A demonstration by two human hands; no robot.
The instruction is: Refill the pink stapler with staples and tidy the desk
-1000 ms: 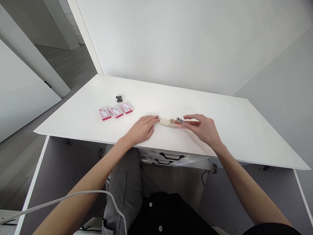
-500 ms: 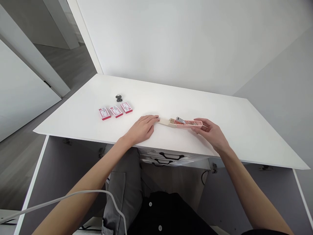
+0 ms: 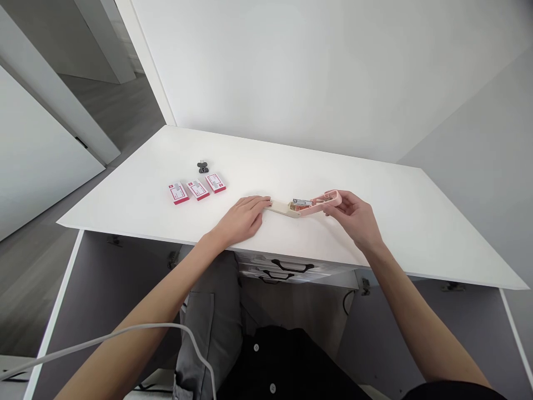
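Left hand point(image 3: 241, 219) lies flat, palm down; right hand point(image 3: 355, 215) hovers, fingers point(image 3: 347, 197) pinched.

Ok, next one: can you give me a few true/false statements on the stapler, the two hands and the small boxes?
1. The right hand holds the stapler by its pink top arm, which is raised off the table. True.
2. The left hand hangs in the air, clear of the table. False: it rests on the table, with its fingertips at the stapler's cream end.
3. Three red-and-white staple boxes lie in a row to the left of both hands. True.
4. The small black object sits on top of the boxes. False: it lies on the table behind them, apart.
5. The stapler is closed. False: it is hinged open.
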